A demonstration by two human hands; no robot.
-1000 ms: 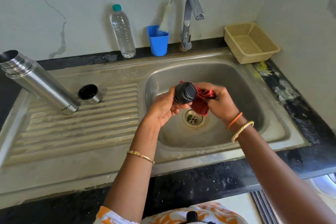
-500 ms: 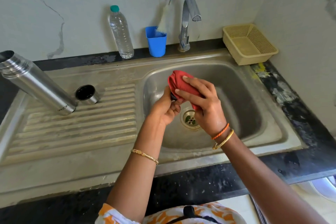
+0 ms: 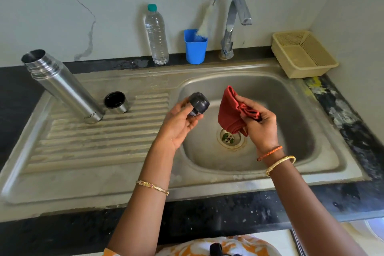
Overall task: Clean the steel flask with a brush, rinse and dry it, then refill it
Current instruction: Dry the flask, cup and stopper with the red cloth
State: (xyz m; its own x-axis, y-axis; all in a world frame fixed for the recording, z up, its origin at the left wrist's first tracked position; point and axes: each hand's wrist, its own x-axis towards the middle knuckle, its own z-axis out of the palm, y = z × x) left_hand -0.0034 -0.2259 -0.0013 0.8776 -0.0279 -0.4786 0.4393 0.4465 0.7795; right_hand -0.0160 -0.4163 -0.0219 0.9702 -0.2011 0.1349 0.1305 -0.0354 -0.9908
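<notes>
The open steel flask (image 3: 62, 86) stands on the ribbed drainboard (image 3: 99, 141) at the left, with its steel cup lid (image 3: 116, 103) beside its base. My left hand (image 3: 179, 123) holds the black stopper (image 3: 198, 104) at the left rim of the sink basin. My right hand (image 3: 260, 123) grips a bunched red cloth (image 3: 230, 110) over the drain (image 3: 229, 138). Cloth and stopper are apart. A bottle brush (image 3: 205, 22) with a blue handle leans in a blue cup (image 3: 195, 50) at the back.
A clear water bottle (image 3: 156, 35) with a green cap stands by the wall, left of the blue cup. The tap (image 3: 233, 25) rises behind the basin (image 3: 291, 110). A cream plastic basket (image 3: 303, 54) sits in the back right corner on the dark counter.
Half a second ago the red cloth covered the stopper between both hands. Now the hands have drawn apart: the stopper is bare in my left hand, the cloth hangs from my right.
</notes>
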